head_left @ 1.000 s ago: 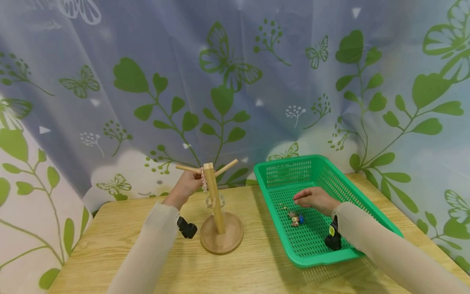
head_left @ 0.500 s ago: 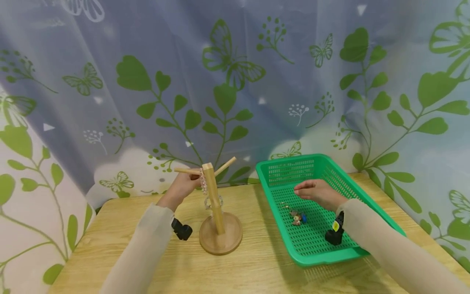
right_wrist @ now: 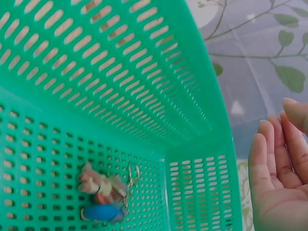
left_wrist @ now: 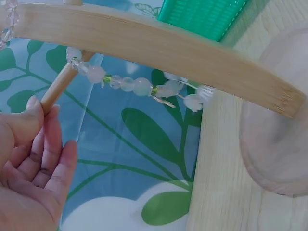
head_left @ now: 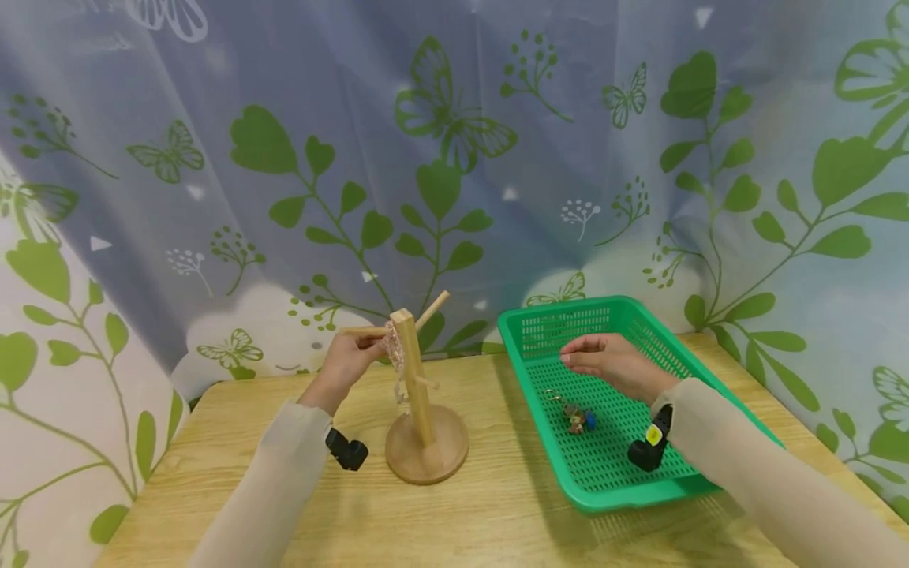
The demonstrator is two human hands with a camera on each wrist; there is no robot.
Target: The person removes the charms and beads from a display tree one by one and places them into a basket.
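My left hand pinches a peg of a wooden jewelry stand between thumb and fingertips; in the left wrist view the peg's end sits in that pinch. A pink beaded bracelet hangs near the top of the post. On the gripped peg, a bracelet of pale pink and clear beads dangles. My right hand hovers over a green basket, fingers loosely bent, with nothing in it. Below it in the basket lies a keychain with small figures, a blue piece and a metal clasp.
The stand's round base rests on a light wooden table, left of the basket. A curtain printed with leaves and butterflies hangs behind the table. Each wrist wears a black camera.
The stand has turned a little: its far upper peg has swung left, and a lower peg now shows on the right. My right hand has risen slightly.
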